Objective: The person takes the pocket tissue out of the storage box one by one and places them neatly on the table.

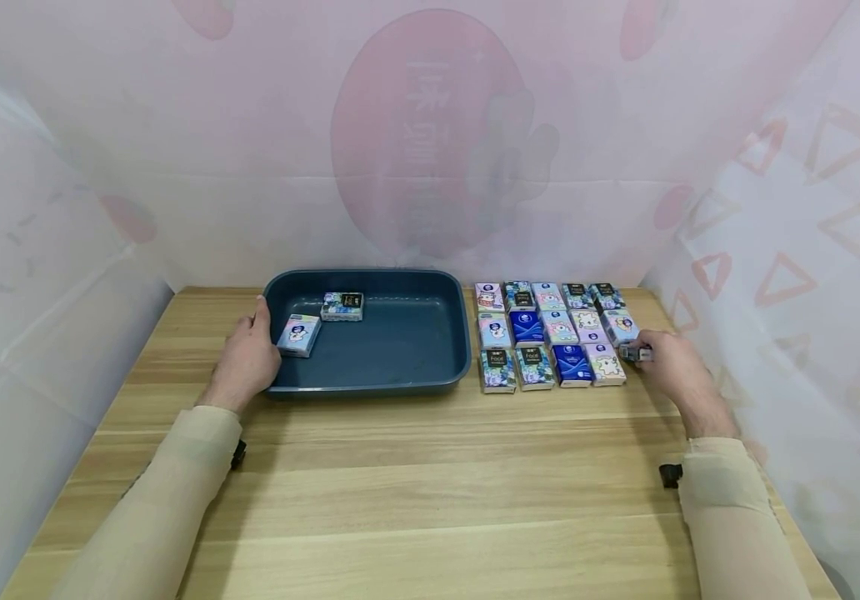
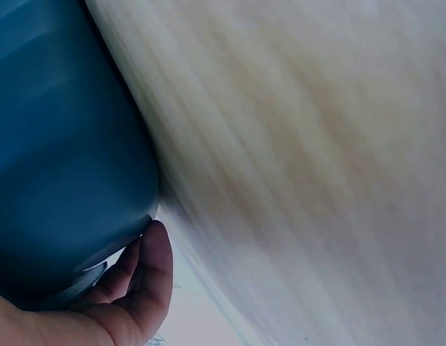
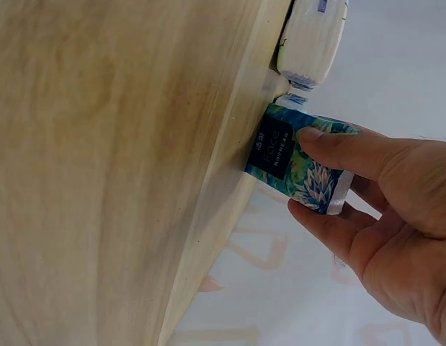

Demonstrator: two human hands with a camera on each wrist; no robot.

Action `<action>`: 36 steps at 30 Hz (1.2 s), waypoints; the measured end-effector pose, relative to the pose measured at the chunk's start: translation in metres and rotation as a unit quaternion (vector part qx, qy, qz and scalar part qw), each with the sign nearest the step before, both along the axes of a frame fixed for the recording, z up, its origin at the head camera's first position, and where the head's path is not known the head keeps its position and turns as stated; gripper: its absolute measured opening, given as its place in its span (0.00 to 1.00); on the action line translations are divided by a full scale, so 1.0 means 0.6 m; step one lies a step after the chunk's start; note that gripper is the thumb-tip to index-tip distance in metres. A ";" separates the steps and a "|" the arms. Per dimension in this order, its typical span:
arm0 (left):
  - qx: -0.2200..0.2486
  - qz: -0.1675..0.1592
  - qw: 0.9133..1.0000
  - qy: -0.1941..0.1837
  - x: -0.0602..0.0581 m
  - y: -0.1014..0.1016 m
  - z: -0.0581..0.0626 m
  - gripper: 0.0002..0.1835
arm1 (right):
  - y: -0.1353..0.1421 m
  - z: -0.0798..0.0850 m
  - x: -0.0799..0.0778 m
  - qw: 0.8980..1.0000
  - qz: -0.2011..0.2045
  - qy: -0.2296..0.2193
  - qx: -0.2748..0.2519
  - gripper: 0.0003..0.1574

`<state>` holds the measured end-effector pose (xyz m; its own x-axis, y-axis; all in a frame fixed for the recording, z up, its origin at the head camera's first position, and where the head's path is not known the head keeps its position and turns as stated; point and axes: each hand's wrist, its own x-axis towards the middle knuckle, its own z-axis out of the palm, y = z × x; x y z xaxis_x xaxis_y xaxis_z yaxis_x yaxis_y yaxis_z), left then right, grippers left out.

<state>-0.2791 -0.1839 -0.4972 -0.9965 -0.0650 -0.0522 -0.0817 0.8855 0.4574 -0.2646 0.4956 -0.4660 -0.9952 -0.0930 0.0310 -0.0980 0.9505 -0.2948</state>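
Observation:
At the left end of a dark blue tray (image 1: 400, 388), my left hand (image 1: 245, 358) grips the rim and side; in the left wrist view its fingers (image 2: 154, 270) curl against the tray's outer wall. Inside the tray lie a light blue tissue pack (image 1: 298, 333) and a dark floral tissue pack (image 1: 342, 306). My right hand (image 1: 673, 367) pinches another floral tissue pack (image 3: 298, 158), tilted on edge, between thumb and fingers. It is at the right end of rows of tissue packs (image 1: 572, 365), whose wrappers are floral, deep blue, or pastel with cartoons.
The wooden table (image 1: 430, 483) carries the tray left of centre and the packs right of it, with a narrow gap between. Printed cloth walls (image 1: 430, 225) enclose the back and both sides. A pale pack (image 3: 313, 43) stands close by in the right wrist view.

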 end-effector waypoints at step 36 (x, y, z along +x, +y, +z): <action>-0.001 0.002 1.000 -0.004 0.001 0.000 0.003 0.47 | 0.035 -0.005 -0.008 0.994 0.108 -0.030 0.001 0.20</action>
